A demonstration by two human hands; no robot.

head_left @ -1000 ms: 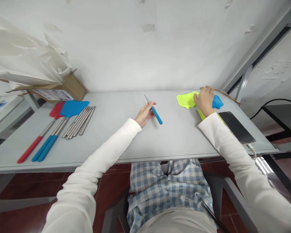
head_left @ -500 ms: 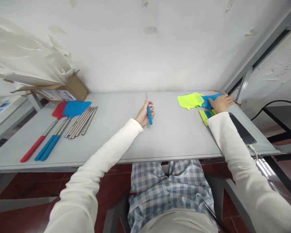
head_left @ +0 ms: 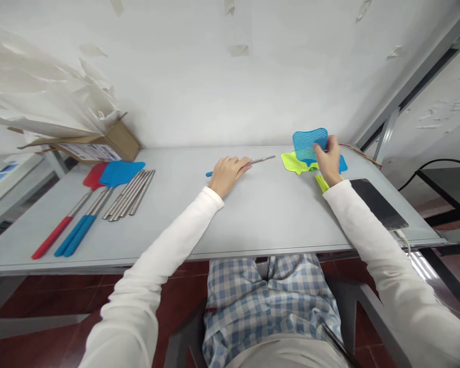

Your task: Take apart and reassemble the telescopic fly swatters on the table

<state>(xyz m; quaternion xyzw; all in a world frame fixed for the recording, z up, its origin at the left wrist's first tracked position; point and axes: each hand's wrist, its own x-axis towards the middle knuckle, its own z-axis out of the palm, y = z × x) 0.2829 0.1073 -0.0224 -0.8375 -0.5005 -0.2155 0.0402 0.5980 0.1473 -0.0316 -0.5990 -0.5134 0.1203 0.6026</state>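
Blue swatter head (head_left: 305, 145), box (head_left: 120, 139) with plastic (head_left: 42, 89)

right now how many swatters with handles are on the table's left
3: one red swatter farthest left, two blue swatters side by side. Only one blue head shows clearly; the other seems hidden.

Left hand (head_left: 226, 175) grips blue-handled metal rod (head_left: 262, 160); right hand (head_left: 328, 160) holds blue mesh paddle (head_left: 306, 144) (yellow-green one (head_left: 293, 163) lying near).

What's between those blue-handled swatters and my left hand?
The head view shows loose metal tubes, then a stretch of tabletop, then the blue handle end of the metal rod your left hand grips.
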